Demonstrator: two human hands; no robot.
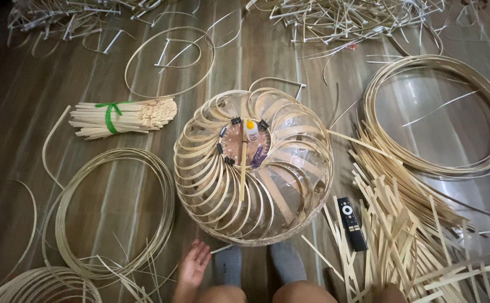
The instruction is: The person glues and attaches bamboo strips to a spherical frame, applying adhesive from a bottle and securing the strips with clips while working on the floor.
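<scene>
While your left hand (pixel 193 265) rests spread on the floor, empty, beside the bamboo frame (pixel 253 165) before your feet, your right hand is out of view. Weaving looks paused; next, pick a strip (pixel 243 168) and clip it.

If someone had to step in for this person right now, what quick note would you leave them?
Left hand rests open on the floor, holding nothing. Right hand sits at the frame's bottom edge among loose bamboo strips; its grip can't be seen. The round bamboo frame sits by the feet, curved strips clipped around its hub, with a glue bottle on top. Part of the ring looks unfilled. Spare hoops lie left.
</scene>
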